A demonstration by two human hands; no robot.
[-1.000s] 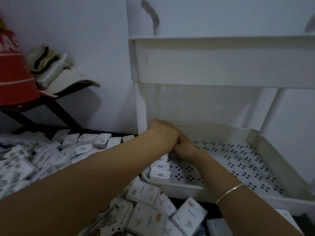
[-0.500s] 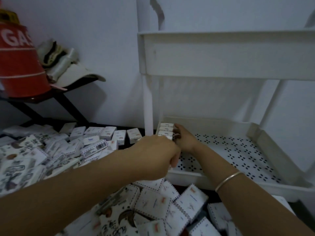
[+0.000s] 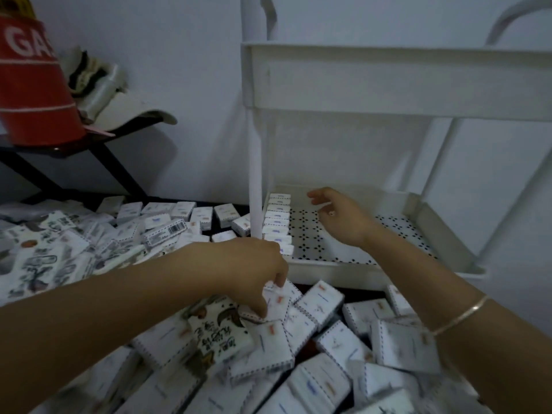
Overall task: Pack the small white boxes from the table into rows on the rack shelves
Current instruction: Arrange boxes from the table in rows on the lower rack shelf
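Observation:
A row of small white boxes (image 3: 277, 220) stands along the left wall of the white rack's lower shelf (image 3: 343, 265). My right hand (image 3: 340, 218) hovers over the perforated shelf floor just right of that row, fingers relaxed and holding nothing. My left hand (image 3: 254, 268) is down in the heap of loose white boxes (image 3: 322, 330) in front of the rack, its fingers pinching one box (image 3: 277, 297) at the top of the pile.
More boxes (image 3: 167, 218) lie scattered over the dark table to the left. A red container (image 3: 33, 82) and a cap (image 3: 131, 109) sit on a black stand at the back left. The rack's upper shelf (image 3: 397, 82) overhangs the lower one. White wall behind.
My left hand has drawn back from the shelf row and dropped into the pile in front. My right hand has let go of the row and lifted to the right.

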